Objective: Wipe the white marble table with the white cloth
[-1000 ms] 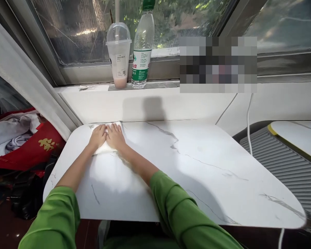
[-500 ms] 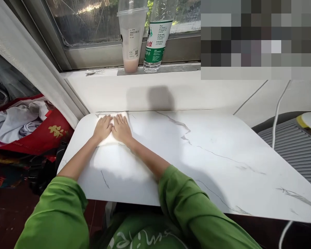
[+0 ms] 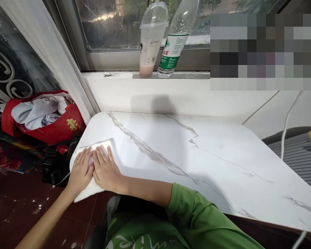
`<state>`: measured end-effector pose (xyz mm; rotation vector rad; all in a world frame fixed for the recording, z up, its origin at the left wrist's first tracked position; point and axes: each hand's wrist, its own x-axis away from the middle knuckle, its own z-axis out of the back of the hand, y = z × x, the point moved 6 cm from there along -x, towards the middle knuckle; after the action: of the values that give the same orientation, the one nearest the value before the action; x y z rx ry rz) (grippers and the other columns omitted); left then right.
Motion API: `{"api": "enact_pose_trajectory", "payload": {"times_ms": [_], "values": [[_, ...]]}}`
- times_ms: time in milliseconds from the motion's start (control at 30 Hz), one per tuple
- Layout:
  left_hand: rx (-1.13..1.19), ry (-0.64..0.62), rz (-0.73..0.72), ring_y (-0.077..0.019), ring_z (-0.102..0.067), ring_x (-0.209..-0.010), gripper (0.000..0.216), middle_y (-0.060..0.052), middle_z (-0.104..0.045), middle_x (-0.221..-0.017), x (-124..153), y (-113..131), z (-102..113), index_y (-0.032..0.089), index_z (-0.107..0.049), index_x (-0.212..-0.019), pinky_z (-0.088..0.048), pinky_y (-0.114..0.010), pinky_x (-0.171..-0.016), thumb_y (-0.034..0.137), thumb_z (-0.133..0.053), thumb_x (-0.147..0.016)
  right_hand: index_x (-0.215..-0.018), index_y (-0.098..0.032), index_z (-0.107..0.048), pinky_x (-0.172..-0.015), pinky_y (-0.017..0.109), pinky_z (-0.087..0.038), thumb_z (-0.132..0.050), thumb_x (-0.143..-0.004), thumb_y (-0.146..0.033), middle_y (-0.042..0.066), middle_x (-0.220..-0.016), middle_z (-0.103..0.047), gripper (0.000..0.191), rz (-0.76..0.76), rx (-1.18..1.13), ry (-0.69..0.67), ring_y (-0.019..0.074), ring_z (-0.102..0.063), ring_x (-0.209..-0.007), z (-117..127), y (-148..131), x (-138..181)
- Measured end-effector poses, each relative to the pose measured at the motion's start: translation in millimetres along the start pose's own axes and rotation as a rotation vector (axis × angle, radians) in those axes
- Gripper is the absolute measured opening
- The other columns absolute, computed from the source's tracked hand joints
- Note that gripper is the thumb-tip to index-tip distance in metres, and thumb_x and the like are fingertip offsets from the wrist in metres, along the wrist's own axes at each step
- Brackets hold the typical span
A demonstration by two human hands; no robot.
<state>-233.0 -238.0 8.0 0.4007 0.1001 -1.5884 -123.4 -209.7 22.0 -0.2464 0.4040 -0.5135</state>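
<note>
A white folded cloth lies at the near left corner of the white marble table, part of it hanging over the edge. My left hand and my right hand lie side by side flat on the cloth, fingers stretched out and pointing away from me. Both press down on it. Green sleeves cover my arms.
On the windowsill stand a plastic cup with a pink drink and a water bottle. A red bag with clothes sits on the dark floor at the left. A white cable and a grey ribbed panel are at the right.
Both hands have slid the cloth from the far left corner of the table toward me to its near left edge. The camera has turned left and down.
</note>
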Motion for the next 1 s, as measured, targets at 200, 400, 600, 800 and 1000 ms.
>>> {"api": "enact_pose_trajectory", "payload": {"times_ms": [200, 400, 600, 800, 1000], "values": [[-0.018, -0.097, -0.029, -0.0268, -0.039, -0.139, 0.051, -0.015, -0.046, -0.146, -52.2, -25.3, -14.1, 0.013, -0.041, -0.137, -0.028, -0.049, -0.116, 0.027, -0.029, -0.089, -0.145, 0.009, -0.032, -0.121, 0.055, -0.009, -0.035, -0.095, -0.027, 0.025, -0.153, -0.032, 0.062, -0.072, -0.014, -0.026, 0.0327, -0.021, -0.146, -10.9, 26.8, -37.7], [0.075, -0.149, -0.109, -0.0271, -0.047, -0.130, 0.050, -0.014, -0.054, -0.138, -186.9, -39.3, -50.1, 0.012, -0.049, -0.130, -0.031, -0.045, -0.114, 0.028, -0.034, -0.085, -0.144, 0.006, -0.035, -0.120, 0.050, -0.008, -0.036, -0.094, -0.022, 0.023, -0.151, -0.037, 0.058, -0.315, -0.004, 0.062, 0.0290, -0.026, -0.145, -5.6, 127.9, -110.1], [0.151, -0.109, -0.098, -0.0262, -0.052, -0.122, 0.046, -0.011, -0.061, -0.129, -276.8, -37.5, -80.6, 0.014, -0.056, -0.121, -0.036, -0.040, -0.108, 0.023, -0.038, -0.080, -0.143, -0.005, -0.042, -0.120, 0.044, -0.011, -0.037, -0.094, -0.018, 0.016, -0.149, -0.044, 0.052, -0.460, -0.017, 0.163, 0.0242, -0.032, -0.142, 4.4, 203.5, -147.1], [0.128, -0.085, -0.111, -0.0250, -0.053, -0.121, 0.042, -0.010, -0.061, -0.129, -276.7, -30.6, -82.1, 0.014, -0.057, -0.120, -0.036, -0.039, -0.108, 0.023, -0.038, -0.084, -0.141, -0.003, -0.044, -0.120, 0.044, -0.011, -0.037, -0.093, -0.017, 0.017, -0.148, -0.045, 0.050, -0.459, -0.010, 0.204, 0.0247, -0.033, -0.142, 4.4, 205.7, -141.6], [0.007, -0.082, -0.045, -0.0257, -0.044, -0.134, 0.044, -0.013, -0.052, -0.141, -218.3, 6.7, -71.0, 0.013, -0.051, -0.130, -0.030, -0.045, -0.113, 0.025, -0.030, -0.092, -0.141, -0.001, -0.044, -0.120, 0.045, -0.015, -0.036, -0.095, -0.019, 0.017, -0.149, -0.043, 0.050, -0.329, 0.024, 0.133, 0.0257, -0.034, -0.142, 14.3, 181.4, -93.3]]}}
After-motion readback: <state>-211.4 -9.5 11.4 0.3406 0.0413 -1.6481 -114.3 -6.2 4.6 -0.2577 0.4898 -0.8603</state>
